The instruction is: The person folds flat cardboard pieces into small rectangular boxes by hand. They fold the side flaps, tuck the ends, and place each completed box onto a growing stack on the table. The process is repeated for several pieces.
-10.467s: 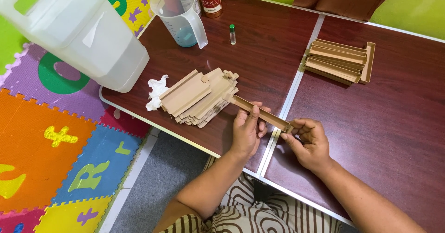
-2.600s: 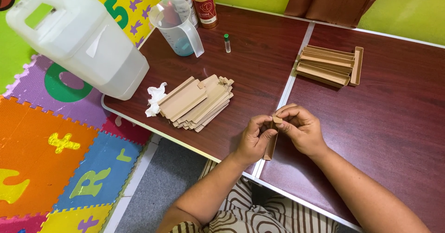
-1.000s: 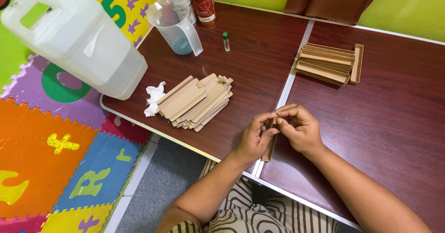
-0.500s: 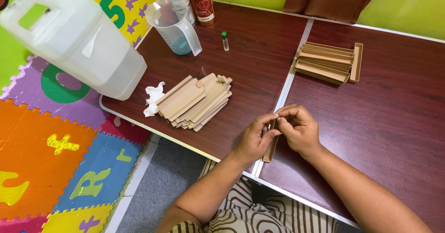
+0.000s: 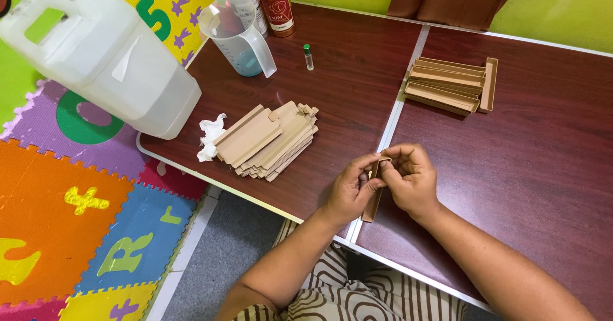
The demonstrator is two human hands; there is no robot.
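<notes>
Both my hands meet over the seam between two dark red tables. My left hand [image 5: 350,190] and my right hand [image 5: 412,177] pinch the top end of a narrow tan cardboard box [image 5: 371,204], which points down toward me. A pile of flat tan cardboard blanks [image 5: 268,139] lies to the left of my hands. A stack of folded tan boxes [image 5: 450,84] rests farther back, to the right of the seam.
A large white plastic jug [image 5: 108,56] lies at the table's left corner, a crumpled white tissue [image 5: 209,136] beside the blanks. A clear measuring cup [image 5: 237,33], two bottles [image 5: 276,1] and a small green-capped vial [image 5: 308,57] stand at the back. Coloured foam mats [image 5: 76,212] cover the floor.
Ten seconds ago I held the cardboard piece flat and long across the seam. It is now folded into a narrow box held end-up; over the last second my fingers only shifted slightly at its top.
</notes>
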